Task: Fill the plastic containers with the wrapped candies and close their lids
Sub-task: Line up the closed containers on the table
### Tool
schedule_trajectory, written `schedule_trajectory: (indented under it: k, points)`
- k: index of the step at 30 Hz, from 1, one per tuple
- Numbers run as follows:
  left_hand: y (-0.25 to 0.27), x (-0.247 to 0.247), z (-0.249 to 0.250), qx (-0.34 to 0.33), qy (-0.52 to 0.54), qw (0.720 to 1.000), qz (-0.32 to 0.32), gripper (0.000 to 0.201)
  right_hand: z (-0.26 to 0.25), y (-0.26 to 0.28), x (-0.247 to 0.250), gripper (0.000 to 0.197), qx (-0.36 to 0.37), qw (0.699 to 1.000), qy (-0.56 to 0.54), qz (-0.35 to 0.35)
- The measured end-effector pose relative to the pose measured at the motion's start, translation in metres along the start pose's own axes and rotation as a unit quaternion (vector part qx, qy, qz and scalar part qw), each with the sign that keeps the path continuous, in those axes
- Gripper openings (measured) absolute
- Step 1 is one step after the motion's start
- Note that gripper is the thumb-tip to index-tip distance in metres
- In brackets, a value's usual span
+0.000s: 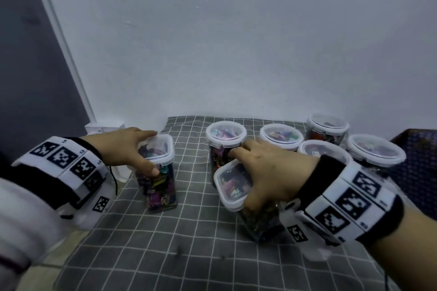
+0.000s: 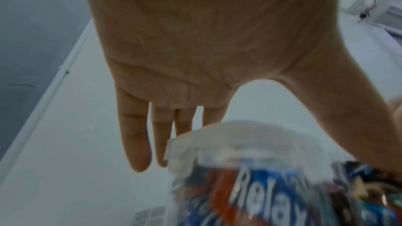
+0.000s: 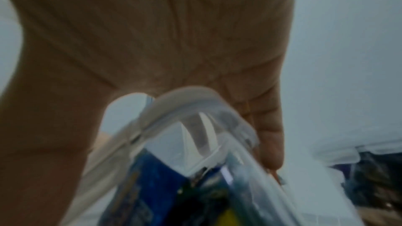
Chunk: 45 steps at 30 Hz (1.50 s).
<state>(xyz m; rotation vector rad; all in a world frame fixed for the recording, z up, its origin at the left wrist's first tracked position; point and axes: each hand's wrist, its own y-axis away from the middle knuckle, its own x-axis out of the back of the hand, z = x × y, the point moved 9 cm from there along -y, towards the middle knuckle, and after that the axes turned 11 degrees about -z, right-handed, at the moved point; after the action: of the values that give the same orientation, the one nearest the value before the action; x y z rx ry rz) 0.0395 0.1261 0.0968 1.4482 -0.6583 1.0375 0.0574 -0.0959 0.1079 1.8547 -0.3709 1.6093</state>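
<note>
Containers of wrapped candies, seven counted in the head view, stood on the checked cloth (image 1: 194, 231) on the tabletop, all seen filled and lidded. A square container (image 1: 158, 173) left of the cloth's middle was gripped by the left hand (image 1: 123, 146), fingers over its lid and thumb on its side. A tilted container (image 1: 246, 198) near the middle was held by the right hand (image 1: 272, 172), fingers curled over its lid (image 1: 233, 183). The filling was judged essentially done; whether these two lids were fully latched could not be told. Printed lettering on a wrapper (image 2: 267, 200) was shown only by the left wrist view, a lid clip (image 3: 206, 126) under the palm only by the right; the five round containers (image 1: 225, 134) beyond were shown only by the head view.
</note>
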Motion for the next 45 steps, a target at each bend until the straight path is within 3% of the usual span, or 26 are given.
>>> schedule_trajectory:
  k: [3, 5, 11, 15, 20, 26, 34, 40, 45]
  points:
    - [-0.008, 0.006, -0.005, 0.039, -0.019, 0.999, -0.002, 0.109, -0.009, -0.008, 0.006, 0.088, 0.020, 0.999, -0.032, 0.033]
    - [-0.014, 0.010, -0.008, 0.054, -0.038, 0.998, 0.003, 0.100, -0.011, -0.015, 0.006, 0.092, 0.021, 0.997, -0.055, 0.041]
    - [-0.027, 0.018, -0.004, 0.047, -0.064, 0.997, 0.021, 0.090, -0.010, -0.034, -0.005, 0.104, 0.032, 0.983, -0.166, 0.069]
    - [-0.033, 0.023, -0.006, 0.042, -0.062, 0.997, 0.033, 0.087, -0.004, -0.039, -0.012, 0.101, 0.060, 0.958, -0.268, 0.082]
    - [-0.049, 0.036, -0.009, 0.050, -0.042, 0.997, 0.039, 0.083, 0.001, -0.043, -0.019, 0.102, 0.074, 0.940, -0.316, 0.104]
    - [-0.081, 0.058, -0.008, 0.062, -0.035, 0.995, 0.074, 0.089, 0.003, -0.041, -0.020, 0.106, 0.085, 0.932, -0.329, 0.126]
    - [-0.125, 0.086, -0.006, 0.061, 0.001, 0.990, 0.127, 0.104, 0.004, -0.039, -0.017, 0.095, 0.080, 0.931, -0.336, 0.115]
    - [-0.159, 0.101, -0.010, 0.040, 0.058, 0.986, 0.151, 0.084, 0.002, -0.042, -0.017, 0.105, 0.097, 0.939, -0.296, 0.148]
    - [-0.181, 0.111, -0.013, 0.041, 0.026, 0.990, 0.133, 0.072, 0.002, -0.045, -0.017, 0.102, 0.092, 0.941, -0.285, 0.157]
